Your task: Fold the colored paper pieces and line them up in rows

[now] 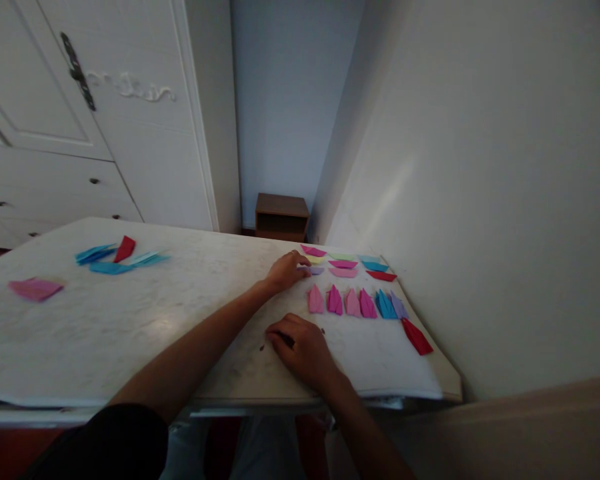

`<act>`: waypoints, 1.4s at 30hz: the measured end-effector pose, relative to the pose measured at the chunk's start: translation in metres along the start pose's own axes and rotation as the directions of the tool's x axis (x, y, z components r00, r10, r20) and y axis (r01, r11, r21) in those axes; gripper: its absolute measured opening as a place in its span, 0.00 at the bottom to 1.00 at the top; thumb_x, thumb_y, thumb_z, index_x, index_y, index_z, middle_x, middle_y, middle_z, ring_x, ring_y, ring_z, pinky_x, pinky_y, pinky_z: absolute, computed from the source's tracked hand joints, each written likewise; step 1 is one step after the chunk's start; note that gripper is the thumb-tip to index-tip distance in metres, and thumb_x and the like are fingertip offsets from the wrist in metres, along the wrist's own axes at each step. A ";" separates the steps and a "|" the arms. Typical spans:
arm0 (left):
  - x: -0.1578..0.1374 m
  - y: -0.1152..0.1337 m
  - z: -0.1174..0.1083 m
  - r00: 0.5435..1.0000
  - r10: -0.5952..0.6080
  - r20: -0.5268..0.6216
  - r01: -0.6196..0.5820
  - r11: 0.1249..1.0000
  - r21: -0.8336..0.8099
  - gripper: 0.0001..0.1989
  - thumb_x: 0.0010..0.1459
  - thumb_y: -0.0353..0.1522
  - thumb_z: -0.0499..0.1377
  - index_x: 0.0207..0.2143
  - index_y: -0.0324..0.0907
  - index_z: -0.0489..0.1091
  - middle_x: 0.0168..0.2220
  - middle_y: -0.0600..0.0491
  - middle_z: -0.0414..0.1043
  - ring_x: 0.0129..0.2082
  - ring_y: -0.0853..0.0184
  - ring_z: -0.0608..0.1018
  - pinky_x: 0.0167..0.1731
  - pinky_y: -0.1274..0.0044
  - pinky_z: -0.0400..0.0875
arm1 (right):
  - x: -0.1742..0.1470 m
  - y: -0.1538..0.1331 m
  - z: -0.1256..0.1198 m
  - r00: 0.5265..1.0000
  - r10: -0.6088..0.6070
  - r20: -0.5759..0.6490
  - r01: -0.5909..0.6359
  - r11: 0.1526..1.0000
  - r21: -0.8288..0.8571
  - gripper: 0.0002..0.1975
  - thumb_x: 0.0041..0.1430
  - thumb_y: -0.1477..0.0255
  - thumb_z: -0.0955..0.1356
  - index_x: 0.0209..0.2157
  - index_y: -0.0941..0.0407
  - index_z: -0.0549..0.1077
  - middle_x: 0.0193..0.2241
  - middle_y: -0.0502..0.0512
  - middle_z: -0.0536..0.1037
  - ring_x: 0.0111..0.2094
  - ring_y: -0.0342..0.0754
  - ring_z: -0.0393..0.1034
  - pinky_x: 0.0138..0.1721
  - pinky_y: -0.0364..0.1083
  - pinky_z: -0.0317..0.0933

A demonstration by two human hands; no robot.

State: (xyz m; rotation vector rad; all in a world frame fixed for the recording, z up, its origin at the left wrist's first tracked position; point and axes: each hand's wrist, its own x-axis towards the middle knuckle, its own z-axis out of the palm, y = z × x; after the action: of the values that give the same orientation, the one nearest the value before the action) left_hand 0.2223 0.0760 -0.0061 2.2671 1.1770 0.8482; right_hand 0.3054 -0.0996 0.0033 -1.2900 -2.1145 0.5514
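Observation:
My left hand (286,271) reaches to the far side of the table, its fingers closed at the left end of a lavender folded paper boat (317,271). Other paper boats lie beside it in short rows: a yellow boat, a magenta boat (343,264), a pink boat (343,273), a blue boat (375,265) and a red boat (381,275). My right hand (303,348) rests on the table nearer me, fingers curled in, with nothing visible in them. Just beyond it stands a row of folded papers, including a pink one (315,299) and a blue one (385,305).
A red folded paper (417,337) lies near the table's right edge, by the wall (505,200). To the left are several blue papers (111,268), a red paper (125,249) and a pink paper (36,289). A white wardrobe (155,160) and small brown cabinet (282,205) stand behind.

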 end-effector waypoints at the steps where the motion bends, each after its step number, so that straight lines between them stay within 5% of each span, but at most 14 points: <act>1: -0.001 0.000 -0.001 1.000 0.009 -0.009 -0.009 1.000 -0.008 0.11 0.51 0.32 0.65 0.38 0.42 0.78 0.41 0.49 0.74 0.35 0.65 0.75 0.40 0.75 0.68 | 0.000 0.000 0.000 1.000 -0.001 -0.004 0.001 1.000 0.004 0.08 0.61 0.76 0.66 0.36 0.54 0.78 0.33 0.52 0.77 0.36 0.45 0.71 0.39 0.42 0.62; 7: -0.028 0.000 -0.028 0.999 0.039 -0.038 -0.041 0.998 -0.047 0.09 0.52 0.31 0.63 0.38 0.41 0.75 0.35 0.52 0.74 0.29 0.69 0.72 0.33 0.77 0.67 | -0.001 0.003 0.001 1.000 0.004 -0.019 -0.003 0.998 0.055 0.08 0.61 0.76 0.65 0.36 0.55 0.78 0.33 0.53 0.78 0.36 0.45 0.72 0.39 0.43 0.62; 13: -0.105 0.006 -0.086 1.000 0.020 0.022 -0.018 0.995 -0.096 0.02 0.51 0.30 0.61 0.27 0.40 0.71 0.24 0.56 0.70 0.23 0.72 0.68 0.26 0.79 0.62 | -0.002 0.006 0.003 1.000 0.019 -0.004 -0.018 0.997 0.078 0.09 0.61 0.72 0.65 0.36 0.55 0.78 0.34 0.54 0.78 0.35 0.47 0.72 0.38 0.45 0.63; 19: -0.193 -0.011 -0.138 0.986 -0.164 -0.013 0.159 0.974 -0.158 0.05 0.52 0.33 0.59 0.26 0.41 0.69 0.21 0.58 0.66 0.21 0.73 0.65 0.22 0.80 0.59 | -0.004 0.009 0.003 1.000 -0.001 0.026 0.000 0.999 0.036 0.13 0.63 0.64 0.63 0.35 0.53 0.77 0.34 0.55 0.78 0.36 0.49 0.73 0.38 0.47 0.65; 25: -0.244 -0.044 -0.158 0.947 -0.296 -0.123 0.245 0.916 -0.316 0.08 0.51 0.36 0.60 0.27 0.41 0.68 0.21 0.58 0.64 0.21 0.73 0.65 0.22 0.80 0.58 | 0.010 0.007 0.009 0.999 0.017 0.043 -0.018 1.000 0.020 0.15 0.61 0.61 0.63 0.34 0.54 0.78 0.32 0.56 0.79 0.33 0.50 0.72 0.35 0.48 0.66; 29: -0.250 -0.050 -0.160 0.894 -0.374 -0.244 0.235 0.858 -0.456 0.09 0.48 0.36 0.62 0.26 0.40 0.66 0.21 0.58 0.64 0.21 0.73 0.65 0.22 0.80 0.58 | 0.052 -0.015 0.026 0.999 -0.045 -0.013 0.045 0.999 0.005 0.15 0.58 0.63 0.64 0.38 0.57 0.77 0.29 0.54 0.77 0.24 0.46 0.67 0.28 0.46 0.63; 35: -0.250 -0.051 -0.160 0.870 -0.416 -0.265 0.179 0.766 -0.617 0.11 0.45 0.36 0.64 0.25 0.40 0.66 0.21 0.59 0.64 0.21 0.74 0.65 0.21 0.81 0.57 | 0.150 -0.069 0.073 0.962 -0.271 0.008 0.271 0.961 -0.049 0.16 0.56 0.72 0.64 0.46 0.60 0.73 0.42 0.59 0.75 0.26 0.42 0.66 0.33 0.45 0.65; 38: -0.250 -0.054 -0.160 0.866 -0.420 -0.273 0.132 0.717 -0.684 0.11 0.44 0.35 0.64 0.25 0.40 0.65 0.21 0.59 0.64 0.21 0.74 0.66 0.21 0.81 0.58 | 0.196 -0.090 0.100 0.932 -0.341 0.121 0.360 0.911 -0.204 0.20 0.57 0.76 0.64 0.52 0.62 0.69 0.49 0.62 0.71 0.37 0.46 0.70 0.41 0.46 0.65; 42: -0.248 -0.056 -0.160 0.861 -0.428 -0.274 0.118 0.693 -0.712 0.10 0.43 0.34 0.64 0.24 0.39 0.65 0.22 0.58 0.66 0.22 0.74 0.67 0.23 0.80 0.59 | 0.237 -0.108 0.131 0.904 -0.285 0.318 0.415 0.760 -0.500 0.27 0.58 0.78 0.63 0.60 0.61 0.62 0.58 0.64 0.64 0.51 0.52 0.67 0.50 0.47 0.62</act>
State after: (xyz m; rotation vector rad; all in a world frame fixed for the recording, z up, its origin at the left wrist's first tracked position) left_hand -0.0312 -0.0849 -0.0058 1.2919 1.0964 1.4113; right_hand 0.0637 0.0597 0.0382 -1.0899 -2.7595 -0.1186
